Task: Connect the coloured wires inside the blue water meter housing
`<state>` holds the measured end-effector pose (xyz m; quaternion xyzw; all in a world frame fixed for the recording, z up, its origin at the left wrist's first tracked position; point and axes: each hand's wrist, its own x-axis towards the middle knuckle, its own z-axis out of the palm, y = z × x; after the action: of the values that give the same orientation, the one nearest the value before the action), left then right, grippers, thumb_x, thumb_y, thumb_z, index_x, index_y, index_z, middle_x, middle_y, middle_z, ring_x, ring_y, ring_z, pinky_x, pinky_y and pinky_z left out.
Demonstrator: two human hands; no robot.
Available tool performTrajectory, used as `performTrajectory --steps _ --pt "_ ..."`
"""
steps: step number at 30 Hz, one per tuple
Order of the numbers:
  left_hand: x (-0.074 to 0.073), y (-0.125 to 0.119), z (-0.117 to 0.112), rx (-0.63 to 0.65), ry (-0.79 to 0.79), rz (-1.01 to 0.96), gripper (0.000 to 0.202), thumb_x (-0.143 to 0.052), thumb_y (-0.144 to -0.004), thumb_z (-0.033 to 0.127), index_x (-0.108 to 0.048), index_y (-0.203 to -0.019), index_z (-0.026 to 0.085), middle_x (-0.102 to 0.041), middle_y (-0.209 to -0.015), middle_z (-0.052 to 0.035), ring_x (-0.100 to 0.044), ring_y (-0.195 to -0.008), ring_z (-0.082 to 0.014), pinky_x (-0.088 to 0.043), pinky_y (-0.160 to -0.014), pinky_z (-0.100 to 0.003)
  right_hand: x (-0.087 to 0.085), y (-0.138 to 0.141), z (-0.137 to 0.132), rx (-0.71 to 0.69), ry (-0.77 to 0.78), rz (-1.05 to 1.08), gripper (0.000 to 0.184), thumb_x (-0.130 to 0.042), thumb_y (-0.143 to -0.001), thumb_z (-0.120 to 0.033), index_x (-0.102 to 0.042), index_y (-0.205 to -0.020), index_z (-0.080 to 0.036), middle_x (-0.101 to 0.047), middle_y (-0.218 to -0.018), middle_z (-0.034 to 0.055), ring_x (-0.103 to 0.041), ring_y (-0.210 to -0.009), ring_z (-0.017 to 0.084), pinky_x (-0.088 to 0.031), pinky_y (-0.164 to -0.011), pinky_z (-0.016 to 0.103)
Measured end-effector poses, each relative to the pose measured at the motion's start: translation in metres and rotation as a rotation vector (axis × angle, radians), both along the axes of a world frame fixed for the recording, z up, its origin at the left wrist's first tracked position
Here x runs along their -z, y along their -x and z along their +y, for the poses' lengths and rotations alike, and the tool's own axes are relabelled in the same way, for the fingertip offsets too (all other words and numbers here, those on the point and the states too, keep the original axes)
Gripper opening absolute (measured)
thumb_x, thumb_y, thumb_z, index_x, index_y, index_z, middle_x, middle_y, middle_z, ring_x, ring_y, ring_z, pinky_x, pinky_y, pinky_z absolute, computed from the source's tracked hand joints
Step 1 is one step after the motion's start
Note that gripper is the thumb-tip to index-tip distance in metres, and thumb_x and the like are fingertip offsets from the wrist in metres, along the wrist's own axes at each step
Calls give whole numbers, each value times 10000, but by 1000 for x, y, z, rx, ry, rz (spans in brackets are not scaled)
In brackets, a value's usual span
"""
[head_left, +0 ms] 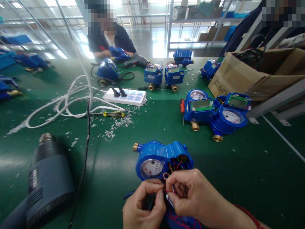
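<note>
A blue water meter (152, 152) lies on its side in front of me, its housing open with thin coloured wires (175, 165) coming out. Just below it, my left hand (146, 203) pinches thin wire between thumb and index finger. Close against it, my right hand (190, 192) is closed with its fingertips on the wires too; the exact spot they grip is partly hidden. Under the hands lies another blue part (178, 221) with red wires across it, mostly covered.
A heat gun (51, 181) lies at left beside a black cable. Further off are a white power strip (128, 97), a yellow-black screwdriver (113, 114), a red screwdriver (182, 106), meters with displays (201, 105) and a cardboard box (252, 76). A co-worker (114, 35) sits opposite.
</note>
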<state>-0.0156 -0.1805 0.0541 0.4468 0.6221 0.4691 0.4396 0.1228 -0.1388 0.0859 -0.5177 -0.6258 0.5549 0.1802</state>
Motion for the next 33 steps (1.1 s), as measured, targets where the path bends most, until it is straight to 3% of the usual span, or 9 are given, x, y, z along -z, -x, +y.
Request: performTrajectory --steps 15,26,29,33 --pt "-5 0 4 -42 122 -161 99 -655 -659 234 -622 -615 151 -649 -657 -13 -594 -591 -96 -465 -578 -133 0 3 1 16 35 5 117 -516 -630 -50 -507 -588 -159 -316 -435 -108 -282 -393 38 -206 -369 165" --pt "-4 0 2 -61 81 -88 95 -637 -668 225 -609 -602 162 -633 -619 19 -593 -566 -67 -461 -572 -89 7 3 -4 10 -28 0 112 -514 -632 -57 -510 -601 -165 -310 -441 -108 -282 -392 36 -203 -367 162" --pt "0 8 2 -8 -34 39 68 -610 -715 187 -609 -647 185 -648 -644 35 -615 -581 -58 -470 -592 -74 8 3 -5 7 -72 -22 115 -510 -629 -49 -519 -605 -161 -309 -444 -106 -291 -389 39 -213 -369 164" --pt "2 23 2 238 -515 426 206 -608 -697 64 -607 -849 203 -694 -768 23 -664 -679 -82 -509 -676 -100 8 -3 -7 -12 -150 -4 65 -554 -670 -92 -564 -675 -156 -371 -509 -86 -352 -433 50 -278 -410 168"
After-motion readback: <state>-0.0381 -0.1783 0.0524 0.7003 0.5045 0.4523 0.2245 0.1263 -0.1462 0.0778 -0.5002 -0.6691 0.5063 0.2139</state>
